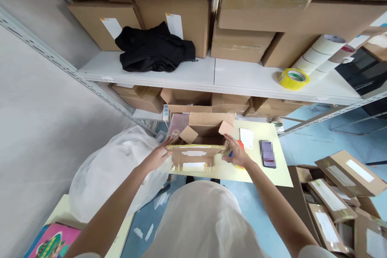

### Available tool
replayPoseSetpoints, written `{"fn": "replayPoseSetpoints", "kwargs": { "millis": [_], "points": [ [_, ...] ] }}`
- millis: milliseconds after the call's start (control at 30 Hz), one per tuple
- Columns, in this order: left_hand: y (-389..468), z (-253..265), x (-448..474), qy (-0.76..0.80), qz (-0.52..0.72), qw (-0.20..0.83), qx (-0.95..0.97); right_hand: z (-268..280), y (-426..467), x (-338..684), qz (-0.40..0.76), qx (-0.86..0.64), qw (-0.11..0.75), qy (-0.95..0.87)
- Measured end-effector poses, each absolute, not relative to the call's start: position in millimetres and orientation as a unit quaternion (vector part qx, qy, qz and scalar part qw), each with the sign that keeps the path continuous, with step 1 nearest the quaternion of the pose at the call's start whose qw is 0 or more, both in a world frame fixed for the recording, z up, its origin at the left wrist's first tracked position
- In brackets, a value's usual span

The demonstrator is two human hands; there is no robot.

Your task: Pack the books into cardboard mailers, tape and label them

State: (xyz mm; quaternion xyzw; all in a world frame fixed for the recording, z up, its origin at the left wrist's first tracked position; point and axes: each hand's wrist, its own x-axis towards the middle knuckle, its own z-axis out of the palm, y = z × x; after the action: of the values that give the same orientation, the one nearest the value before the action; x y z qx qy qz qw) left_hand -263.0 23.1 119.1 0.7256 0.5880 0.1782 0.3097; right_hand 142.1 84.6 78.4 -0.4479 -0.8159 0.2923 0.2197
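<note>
Box [195, 160]: open-topped, six o'clock in view, at table's [255, 174] near edge.
Left hand [155, 158]: box's nine o'clock, fingers part-spread, holding its side.
Right hand [236, 152]: three o'clock, fingers half-curled, holding the other side.
Flaps [189, 134]: light, even pressure should leave them free.

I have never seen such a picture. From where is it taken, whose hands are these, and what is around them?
No machine here: a camera on a person's head looks forward and down. The wearer's own left hand and right hand touch opposite sides of an open cardboard box; how firmly they grip is unclear. Beneath is a pale yellow table, with a smartphone and white sheet right of the box. Behind, a shelf carries a black garment and yellow tape roll.
</note>
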Motion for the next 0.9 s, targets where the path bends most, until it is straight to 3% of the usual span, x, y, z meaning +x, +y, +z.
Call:
{"fn": "replayPoseSetpoints", "kwargs": {
  "millis": [333,533,667,767,900],
  "points": [
    [13.6,117.7,-207.5,0.505,0.119,0.251,0.817,79.3,70.8,162.8,0.350,-0.432,0.250,-0.793],
    [33.6,107.4,-196.0,0.565,0.217,0.312,0.733,69.8,67.3,162.9,0.356,-0.512,0.310,-0.718],
    [36.5,97.6,-188.8,0.639,0.324,0.251,0.651,63.4,68.5,156.2,0.328,-0.580,0.328,-0.670],
    [36.8,93.4,-184.7,0.646,0.325,0.219,0.655,61.5,67.2,150.9,0.288,-0.597,0.388,-0.641],
    [41.5,84.9,-178.3,0.659,0.292,0.279,0.635,61.0,67.4,142.8,0.326,-0.601,0.448,-0.576]
  ]
}}
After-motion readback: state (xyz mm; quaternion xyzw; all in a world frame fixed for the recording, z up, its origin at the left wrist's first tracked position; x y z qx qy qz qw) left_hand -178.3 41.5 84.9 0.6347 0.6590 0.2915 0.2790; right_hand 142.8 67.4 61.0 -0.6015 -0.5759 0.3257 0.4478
